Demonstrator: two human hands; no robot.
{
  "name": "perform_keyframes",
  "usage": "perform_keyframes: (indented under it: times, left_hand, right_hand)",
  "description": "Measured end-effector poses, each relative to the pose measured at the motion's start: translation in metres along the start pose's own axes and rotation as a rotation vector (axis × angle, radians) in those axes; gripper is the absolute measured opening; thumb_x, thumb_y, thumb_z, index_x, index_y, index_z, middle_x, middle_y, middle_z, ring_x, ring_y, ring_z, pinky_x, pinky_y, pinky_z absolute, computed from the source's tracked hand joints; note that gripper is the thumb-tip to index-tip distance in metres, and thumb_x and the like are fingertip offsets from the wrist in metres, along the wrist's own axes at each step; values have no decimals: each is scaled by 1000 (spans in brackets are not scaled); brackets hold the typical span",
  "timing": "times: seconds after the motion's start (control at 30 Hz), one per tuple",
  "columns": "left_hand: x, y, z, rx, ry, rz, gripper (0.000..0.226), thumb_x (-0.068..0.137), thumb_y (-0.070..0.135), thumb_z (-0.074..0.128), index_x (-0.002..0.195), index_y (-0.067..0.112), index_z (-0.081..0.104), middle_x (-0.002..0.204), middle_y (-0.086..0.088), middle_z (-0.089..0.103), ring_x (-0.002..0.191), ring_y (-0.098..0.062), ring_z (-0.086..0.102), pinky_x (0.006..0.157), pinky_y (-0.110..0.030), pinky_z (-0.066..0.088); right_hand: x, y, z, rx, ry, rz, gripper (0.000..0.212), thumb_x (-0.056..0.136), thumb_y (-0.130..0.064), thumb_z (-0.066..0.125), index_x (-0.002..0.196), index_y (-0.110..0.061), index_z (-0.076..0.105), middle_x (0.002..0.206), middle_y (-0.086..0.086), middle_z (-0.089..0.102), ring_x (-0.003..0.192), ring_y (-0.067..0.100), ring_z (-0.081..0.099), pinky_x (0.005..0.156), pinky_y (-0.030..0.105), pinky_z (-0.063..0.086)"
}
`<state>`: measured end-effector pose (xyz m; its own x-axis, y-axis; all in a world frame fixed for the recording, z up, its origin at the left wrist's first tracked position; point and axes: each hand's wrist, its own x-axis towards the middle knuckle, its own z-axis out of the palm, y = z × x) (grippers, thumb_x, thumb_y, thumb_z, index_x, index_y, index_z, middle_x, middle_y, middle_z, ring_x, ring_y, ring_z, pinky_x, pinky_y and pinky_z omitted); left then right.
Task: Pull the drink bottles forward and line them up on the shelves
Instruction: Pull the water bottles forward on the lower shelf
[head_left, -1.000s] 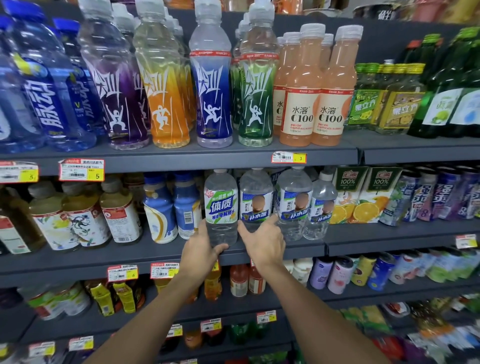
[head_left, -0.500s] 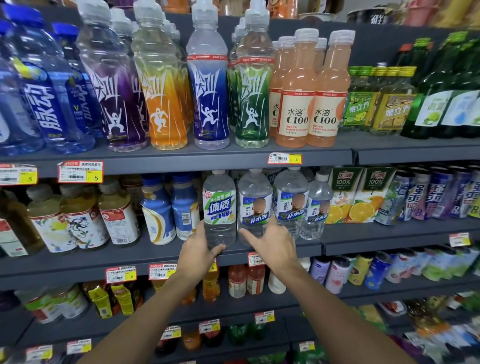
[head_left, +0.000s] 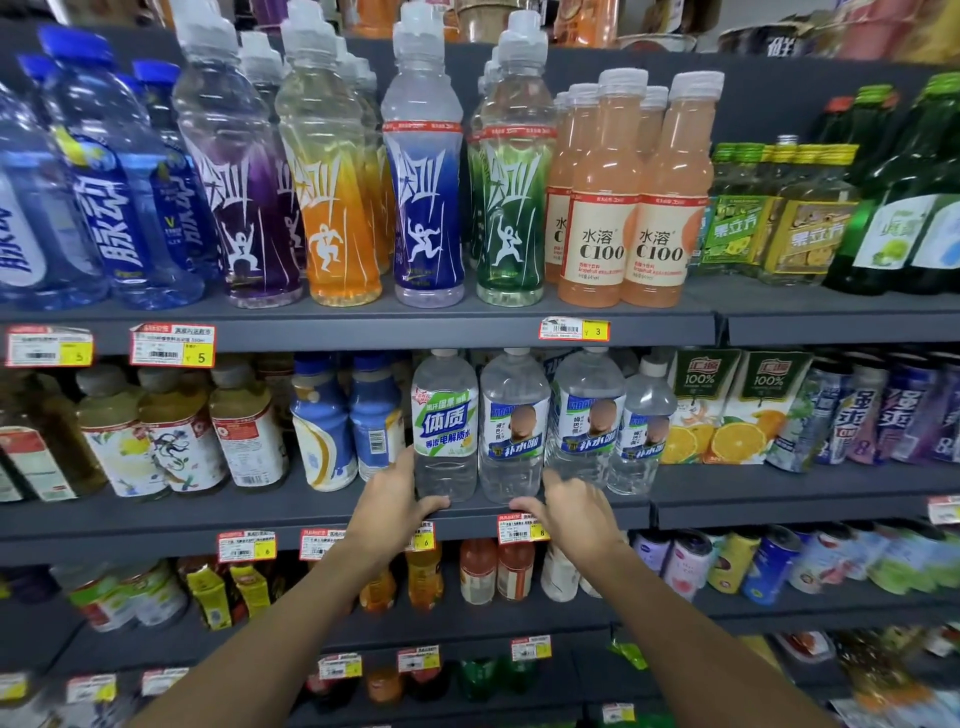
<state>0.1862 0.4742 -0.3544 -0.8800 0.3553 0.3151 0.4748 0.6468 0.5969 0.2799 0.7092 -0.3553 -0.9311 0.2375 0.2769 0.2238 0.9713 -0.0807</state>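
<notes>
Green-label bottle (head_left: 445, 426) stands upright at the front edge of the middle shelf (head_left: 156, 514). Left hand (head_left: 395, 499) grips its base, thumb in front. Right hand (head_left: 571, 512) is curled at the base of the adjacent blue-label bottle (head_left: 514, 431); grip unconfirmed. Small bottle (head_left: 641, 431) appears set back, to the right of that hand.

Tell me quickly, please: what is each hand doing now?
Left hand: grips the base of the green-label bottle.
Right hand: grips the base of the blue-label bottle beside it.
</notes>
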Motion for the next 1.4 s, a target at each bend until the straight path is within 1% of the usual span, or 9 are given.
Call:
perform_keyframes:
  times: [0.13, 0.53, 0.87, 1.03, 1.17, 1.2, 1.27, 1.33, 1.4]
  left_hand:
    - [-2, 1, 1, 7, 3, 21, 75, 76, 38, 84, 136, 24, 41, 117, 1, 70, 106, -19, 65, 88, -29, 52]
    - [-3, 1, 1, 106, -10, 40, 78, 82, 45, 77, 142, 20, 36, 120, -4, 69, 106, -22, 66, 89, -33, 54]
    - [-6, -2, 3, 177, 11, 63, 76, 85, 48, 73, 142, 18, 33, 109, -5, 71, 95, -21, 67, 76, -28, 52]
    - [-7, 0, 4, 170, 15, 71, 77, 85, 47, 73, 144, 17, 34, 110, -5, 70, 97, -20, 67, 79, -29, 53]
    - [-9, 2, 3, 196, 20, 62, 79, 85, 49, 73, 145, 16, 31, 108, -5, 70, 94, -20, 67, 77, -29, 54]
    - [-9, 3, 2, 202, 17, 58, 79, 85, 50, 72, 144, 17, 31, 108, -5, 70, 94, -21, 67, 77, -30, 54]
    - [-8, 4, -1, 212, -1, 51, 76, 85, 54, 70, 142, 19, 32, 108, -5, 70, 94, -21, 67, 76, -31, 55]
    - [-8, 4, -8, 236, -15, 49, 72, 86, 63, 62, 139, 22, 35, 105, -1, 70, 91, -18, 67, 75, -32, 55]
    - [-12, 3, -17, 245, 38, 37, 65, 90, 68, 49, 136, 22, 42, 100, 1, 71, 87, -16, 67, 74, -34, 56]
  right_hand:
    - [2, 3, 3, -29, 18, -30, 66, 92, -71, 45, 113, -11, 60, 88, 5, 73, 87, 24, 71, 71, 33, 46]
    - [0, 5, 11, -100, 56, -69, 69, 96, -69, 38, 119, -8, 61, 86, 8, 75, 84, 27, 73, 75, 36, 51]
    - [0, 6, 9, -70, 63, -94, 67, 96, -68, 40, 112, -6, 62, 82, 8, 73, 81, 28, 72, 72, 37, 50]
    - [-1, 6, 7, -29, 68, -116, 66, 96, -66, 44, 109, -4, 64, 76, 9, 72, 75, 29, 71, 69, 37, 50]
    - [0, 6, 4, -46, 51, -128, 67, 96, -68, 39, 112, -8, 62, 82, 5, 72, 79, 24, 70, 68, 33, 46]
    - [0, 7, 2, -46, 50, -137, 66, 96, -69, 39, 109, -8, 63, 81, 5, 71, 78, 24, 70, 67, 33, 45]
    - [2, 8, -3, -62, 35, -165, 62, 96, -70, 38, 93, -13, 62, 77, 5, 70, 76, 24, 69, 65, 34, 43]
    - [4, 8, -7, -91, 15, -200, 60, 97, -71, 36, 77, -18, 53, 72, 3, 67, 73, 23, 68, 64, 34, 39]
    - [5, 7, -9, -99, 12, -233, 59, 98, -70, 34, 74, -19, 53, 69, 2, 66, 71, 22, 66, 66, 35, 40]
